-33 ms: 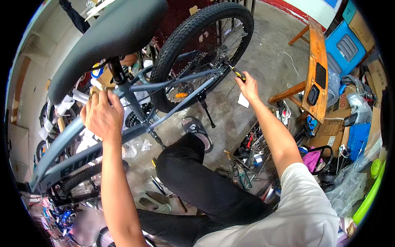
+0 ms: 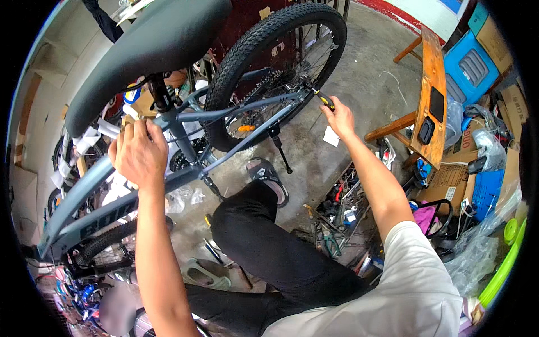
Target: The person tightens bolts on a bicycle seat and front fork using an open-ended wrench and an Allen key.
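Note:
A grey bicycle frame (image 2: 95, 178) stands at the left, with a black saddle (image 2: 151, 45) above it. My left hand (image 2: 137, 149) is wrapped over the top tube near the seat post (image 2: 160, 95). My right hand (image 2: 339, 118) holds a yellow-and-black screwdriver (image 2: 327, 100), its tip at the rear hub and derailleur area (image 2: 300, 87) of the black-tyred wheel (image 2: 240, 50); exact tip contact is too small to tell. A black kickstand (image 2: 281, 151) hangs beneath the rear stay.
A wooden bench (image 2: 432, 137) bearing two black objects stands at the right, beside cardboard, a blue case (image 2: 469, 67) and plastic bags. A tool tray (image 2: 337, 208) and scattered tools lie by my legs (image 2: 264, 247). Bicycles and clutter crowd the left.

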`<state>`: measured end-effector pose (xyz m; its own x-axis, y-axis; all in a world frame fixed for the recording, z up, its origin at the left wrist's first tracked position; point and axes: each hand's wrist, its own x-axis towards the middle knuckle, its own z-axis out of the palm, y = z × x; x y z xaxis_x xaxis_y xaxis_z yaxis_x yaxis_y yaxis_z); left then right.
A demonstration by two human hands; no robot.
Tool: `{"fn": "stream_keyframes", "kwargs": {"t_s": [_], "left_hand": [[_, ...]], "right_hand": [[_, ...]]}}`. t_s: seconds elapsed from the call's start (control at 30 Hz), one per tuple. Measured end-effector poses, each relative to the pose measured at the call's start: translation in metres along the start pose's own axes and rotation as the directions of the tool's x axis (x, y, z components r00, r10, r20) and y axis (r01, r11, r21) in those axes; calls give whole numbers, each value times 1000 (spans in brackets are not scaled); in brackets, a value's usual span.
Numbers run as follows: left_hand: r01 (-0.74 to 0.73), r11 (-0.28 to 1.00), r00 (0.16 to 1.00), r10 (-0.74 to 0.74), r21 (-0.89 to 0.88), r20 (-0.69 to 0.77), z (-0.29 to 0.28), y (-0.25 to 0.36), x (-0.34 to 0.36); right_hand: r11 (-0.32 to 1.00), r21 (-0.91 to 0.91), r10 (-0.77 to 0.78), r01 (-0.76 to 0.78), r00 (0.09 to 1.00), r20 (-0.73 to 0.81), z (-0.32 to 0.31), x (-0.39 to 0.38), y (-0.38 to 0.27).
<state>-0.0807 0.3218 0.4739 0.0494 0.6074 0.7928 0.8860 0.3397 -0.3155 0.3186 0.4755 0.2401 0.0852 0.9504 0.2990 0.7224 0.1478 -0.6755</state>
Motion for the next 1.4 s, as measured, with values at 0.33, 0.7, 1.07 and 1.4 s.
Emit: {"fn": "stream_keyframes", "kwargs": {"t_s": [0.33, 0.7, 1.07, 1.4], "left_hand": [[24, 1000, 998, -25, 19, 66, -6, 3, -6], [-40, 987, 999, 41, 154, 0, 6, -9, 0], [-41, 990, 996, 30, 138, 85, 13, -11, -7], [3, 999, 998, -6, -44, -58, 9, -10, -6]], "right_hand": [[961, -144, -229, 237, 971, 70, -8, -17, 28], [718, 407, 451, -565, 823, 346, -45, -158, 87], [771, -146, 582, -619, 594, 555, -66, -243, 188], [987, 123, 29, -102, 871, 490, -57, -103, 29]]}}
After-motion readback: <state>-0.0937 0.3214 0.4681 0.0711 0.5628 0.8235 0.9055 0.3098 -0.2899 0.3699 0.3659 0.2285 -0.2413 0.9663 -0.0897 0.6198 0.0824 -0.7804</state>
